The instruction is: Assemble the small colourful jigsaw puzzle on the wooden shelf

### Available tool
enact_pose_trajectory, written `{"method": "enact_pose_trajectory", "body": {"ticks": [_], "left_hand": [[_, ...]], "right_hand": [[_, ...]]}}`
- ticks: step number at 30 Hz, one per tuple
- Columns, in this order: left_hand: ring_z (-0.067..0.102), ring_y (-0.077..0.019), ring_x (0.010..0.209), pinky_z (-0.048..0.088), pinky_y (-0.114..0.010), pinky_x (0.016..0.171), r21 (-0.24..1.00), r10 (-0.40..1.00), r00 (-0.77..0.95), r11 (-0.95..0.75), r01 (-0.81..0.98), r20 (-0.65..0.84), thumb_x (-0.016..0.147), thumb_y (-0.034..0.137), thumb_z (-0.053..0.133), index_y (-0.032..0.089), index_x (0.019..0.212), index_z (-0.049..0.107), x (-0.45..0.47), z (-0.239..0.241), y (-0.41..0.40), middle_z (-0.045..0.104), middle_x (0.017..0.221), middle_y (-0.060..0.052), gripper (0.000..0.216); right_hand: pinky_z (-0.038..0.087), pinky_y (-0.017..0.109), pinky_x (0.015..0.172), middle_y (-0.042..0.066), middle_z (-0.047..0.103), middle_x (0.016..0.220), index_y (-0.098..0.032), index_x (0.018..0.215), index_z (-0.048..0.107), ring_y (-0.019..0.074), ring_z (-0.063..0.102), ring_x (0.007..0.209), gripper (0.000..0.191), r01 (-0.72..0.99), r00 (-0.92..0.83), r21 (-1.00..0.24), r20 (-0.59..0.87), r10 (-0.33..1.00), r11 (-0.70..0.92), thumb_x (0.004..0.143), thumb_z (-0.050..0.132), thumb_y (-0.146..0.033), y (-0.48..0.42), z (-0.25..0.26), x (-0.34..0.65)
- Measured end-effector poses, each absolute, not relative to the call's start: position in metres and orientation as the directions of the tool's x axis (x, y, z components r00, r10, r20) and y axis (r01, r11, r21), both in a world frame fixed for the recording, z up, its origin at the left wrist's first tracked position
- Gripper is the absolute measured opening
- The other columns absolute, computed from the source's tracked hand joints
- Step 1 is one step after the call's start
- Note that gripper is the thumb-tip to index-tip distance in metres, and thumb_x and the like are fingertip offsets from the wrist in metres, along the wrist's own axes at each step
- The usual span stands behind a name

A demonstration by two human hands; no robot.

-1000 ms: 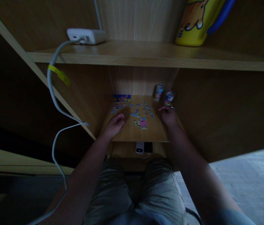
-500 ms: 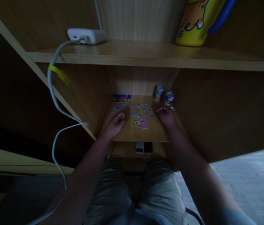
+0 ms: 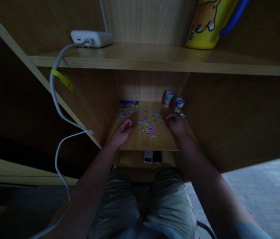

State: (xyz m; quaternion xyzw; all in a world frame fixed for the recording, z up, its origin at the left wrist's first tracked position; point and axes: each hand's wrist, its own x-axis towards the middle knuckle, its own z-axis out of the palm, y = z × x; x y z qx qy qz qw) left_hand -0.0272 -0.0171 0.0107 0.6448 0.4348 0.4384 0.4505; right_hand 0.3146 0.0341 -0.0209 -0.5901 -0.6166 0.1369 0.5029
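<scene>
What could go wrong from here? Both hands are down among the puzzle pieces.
1. The right hand sits just in front of the small can; a forward reach may tip it onto the loose puzzle pieces.
2. The joined patch lies near the front edge of the wooden board; a wrist sweep by the left hand might push it off.
3. Dim light could hide mismatched pieces.

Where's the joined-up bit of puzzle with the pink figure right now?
Head view: the joined patch lies on the desk between the left hand and right hand, on the near side of the loose pieces.
</scene>
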Motion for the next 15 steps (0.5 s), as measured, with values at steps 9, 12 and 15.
{"method": "enact_pose_trajectory", "body": {"ticks": [9,12,15], "left_hand": [[0.038,-0.0138,0.061,0.030,-0.028,0.060,0.968,0.959,0.237,-0.195,0.159,0.154,0.084,0.027,0.059,0.025,0.083,0.044,-0.0271,0.0150,-0.0196,0.045,0.067,0.006,0.016],[0.041,-0.0139,0.063,0.034,-0.028,0.063,0.967,0.953,0.258,-0.201,0.158,0.156,0.083,0.029,0.058,0.024,0.079,0.046,-0.0275,0.0177,-0.0211,0.049,0.067,0.005,0.013],[0.042,-0.0143,0.064,0.034,-0.029,0.063,0.969,0.955,0.265,-0.182,0.168,0.133,0.080,0.029,0.058,0.024,0.076,0.047,-0.0279,0.0205,-0.0227,0.050,0.067,0.004,0.012]], "right_hand": [[0.057,0.038,0.094,0.004,0.082,0.089,-0.026,0.077,0.080,0.0242,0.076,0.091,0.027,0.681,0.101,-0.675,0.472,0.876,0.285,0.083,0.057,-0.013,0.0297,-0.0147,0.3086],[0.058,0.037,0.095,0.004,0.083,0.089,-0.026,0.076,0.080,0.0239,0.076,0.091,0.027,0.692,0.070,-0.659,0.468,0.881,0.295,0.082,0.057,-0.012,0.0283,-0.0129,0.3071],[0.058,0.037,0.097,0.004,0.083,0.089,-0.026,0.076,0.080,0.0239,0.077,0.092,0.027,0.699,0.058,-0.651,0.465,0.883,0.296,0.081,0.057,-0.012,0.0275,-0.0119,0.3068]]}}
